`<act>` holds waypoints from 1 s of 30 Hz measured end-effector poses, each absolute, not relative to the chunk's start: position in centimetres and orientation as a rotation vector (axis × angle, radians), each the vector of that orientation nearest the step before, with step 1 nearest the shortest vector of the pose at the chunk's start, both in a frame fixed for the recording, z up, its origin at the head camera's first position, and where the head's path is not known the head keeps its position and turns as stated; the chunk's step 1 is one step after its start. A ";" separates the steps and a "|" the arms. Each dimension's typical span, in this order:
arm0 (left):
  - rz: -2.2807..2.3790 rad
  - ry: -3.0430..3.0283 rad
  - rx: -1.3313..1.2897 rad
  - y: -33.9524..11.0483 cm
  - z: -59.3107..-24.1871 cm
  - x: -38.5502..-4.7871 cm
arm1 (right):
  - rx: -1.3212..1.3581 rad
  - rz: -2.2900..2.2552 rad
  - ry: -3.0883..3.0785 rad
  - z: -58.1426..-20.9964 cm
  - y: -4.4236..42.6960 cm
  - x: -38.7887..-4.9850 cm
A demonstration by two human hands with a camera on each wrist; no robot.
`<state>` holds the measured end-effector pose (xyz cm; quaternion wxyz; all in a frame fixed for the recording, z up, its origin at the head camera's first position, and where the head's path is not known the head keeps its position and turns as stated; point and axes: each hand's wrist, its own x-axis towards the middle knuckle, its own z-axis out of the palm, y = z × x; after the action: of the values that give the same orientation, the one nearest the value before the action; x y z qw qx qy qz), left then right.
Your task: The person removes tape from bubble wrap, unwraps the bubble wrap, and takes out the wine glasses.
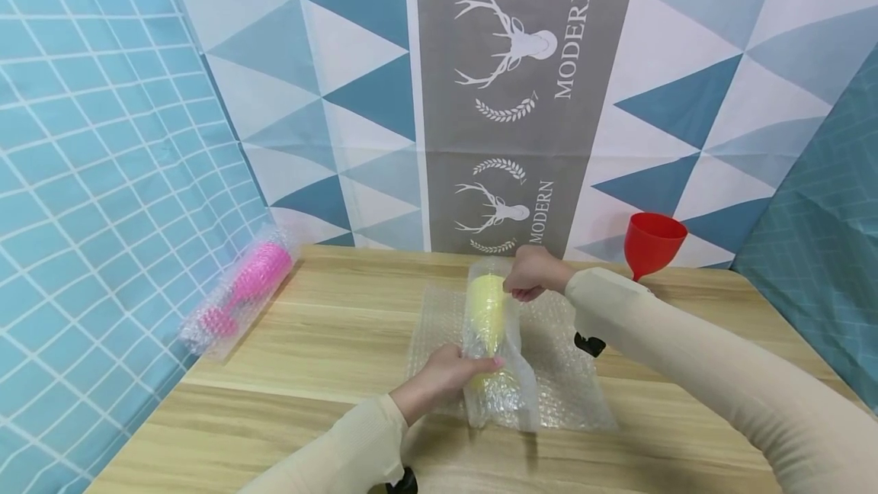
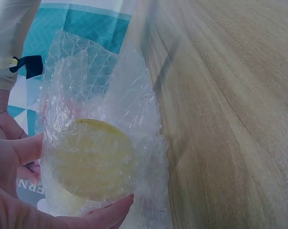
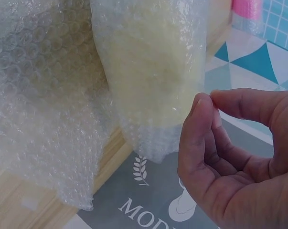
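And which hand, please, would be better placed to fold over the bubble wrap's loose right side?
Probably the right hand: it is on that side of the bubble wrap, while the left hand grips the wrapped yellow goblet near its base.

a: what colour was the wrapped item (image 1: 487, 303)?
b: pale yellow, under clear bubble wrap (image 1: 571, 391) patterned with round dots.
a: and the other bundle (image 1: 261, 273)?
b: bright pink. the funnel (image 1: 652, 244) was plain red, the sleeves (image 1: 672, 341) cream.
a: the table (image 1: 336, 319)?
b: light tan, streaked with wood grain.
a: and the left cloth (image 1: 103, 143)?
b: it showed a white grid on light blue. the back cloth (image 1: 360, 2) had blue and white triangles beside a grey band (image 1: 439, 120) with white deer heads.
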<state>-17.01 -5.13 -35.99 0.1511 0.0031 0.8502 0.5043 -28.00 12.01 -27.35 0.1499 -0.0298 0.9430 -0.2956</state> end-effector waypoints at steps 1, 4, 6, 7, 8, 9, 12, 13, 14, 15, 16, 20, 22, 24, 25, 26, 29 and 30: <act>1.451 2.436 0.006 -5.1 -36.0 -17.0 | -0.085 -0.852 2.708 -27.3 12.1 -28.0; 1.466 2.427 0.004 -5.1 -35.9 -17.1 | -0.095 -0.851 2.703 -27.1 12.3 -28.0; 1.473 2.424 0.004 -5.1 -35.9 -17.1 | -0.092 -0.853 2.700 -26.9 12.4 -28.0; 1.479 2.421 0.006 -5.1 -35.9 -17.2 | -0.092 -0.850 2.699 -26.8 12.4 -28.0; 1.484 2.421 0.008 -5.1 -35.9 -17.2 | -0.095 -0.846 2.697 -26.8 12.5 -28.0; 1.484 2.422 0.008 -5.0 -35.9 -17.2 | -0.089 -0.849 2.693 -26.7 12.6 -28.0; 1.492 2.423 0.014 -5.0 -35.9 -17.2 | -0.084 -0.839 2.683 -26.4 13.0 -27.9; 1.496 2.422 0.017 -5.0 -36.0 -17.2 | -0.084 -0.832 2.680 -26.3 13.1 -27.9; 1.497 2.422 0.018 -5.0 -35.9 -17.2 | -0.090 -0.829 2.676 -26.2 13.3 -27.9; 1.499 2.420 0.019 -5.0 -36.0 -17.2 | -0.087 -0.827 2.672 -26.1 13.4 -27.9; 1.500 2.419 0.020 -5.0 -35.9 -17.2 | -0.089 -0.822 2.670 -25.9 13.6 -27.9; 1.498 2.419 0.009 -5.0 -35.8 -17.2 | -0.100 -0.829 2.665 -25.4 14.4 -27.7; 1.491 2.426 0.002 -5.0 -35.7 -17.2 | -0.090 -0.847 2.664 -25.4 14.8 -27.6; 1.493 2.429 0.002 -4.9 -35.7 -17.2 | -0.086 -0.875 2.656 -25.5 15.2 -27.6; 1.495 2.426 0.001 -4.9 -35.8 -17.2 | -0.085 -0.891 2.651 -25.5 15.5 -27.5; 1.495 2.425 0.003 -4.8 -35.8 -17.1 | -0.076 -0.909 2.643 -25.6 15.7 -27.5; 1.502 2.419 0.008 -4.7 -35.9 -17.1 | -0.075 -0.949 2.627 -25.9 16.6 -27.5; 1.503 2.417 0.007 -4.7 -35.9 -17.1 | -0.079 -0.957 2.616 -26.1 17.0 -27.4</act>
<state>-17.10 -4.69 -35.92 0.1473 0.0026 0.8399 0.5223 -27.44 16.96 -26.06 0.1762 -0.0279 0.9240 -0.3381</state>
